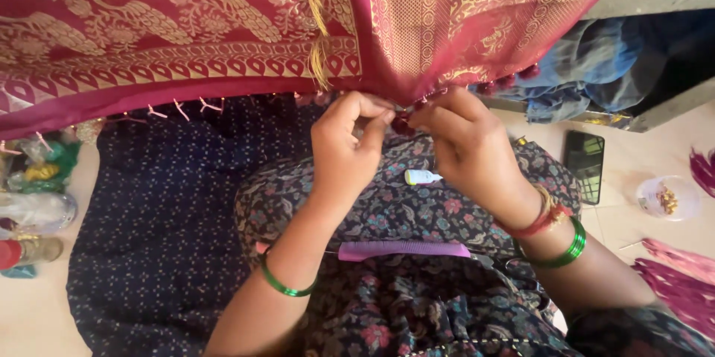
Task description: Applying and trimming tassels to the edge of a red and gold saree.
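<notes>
A maroon cloth with gold woven patterns [186, 22] hangs across the top of the view. Its lower edge carries short thread ends and small maroon tassels [506, 81]. My left hand [346, 145] and my right hand [465, 141] meet at that edge, fingers pinched on a small tassel [402, 122] where the cloth dips. A bundle of yellow threads [316, 22] hangs over the cloth above my left hand. On my lap lie a purple comb [402, 250] and a small white tube [421, 177].
A dark phone [585, 163] lies on the floor at right, near a clear round container [666, 197] and pink tassel bundles [681, 282]. Bottles and thread spools [33, 193] sit at left. Blue cloth [588, 67] is heaped behind.
</notes>
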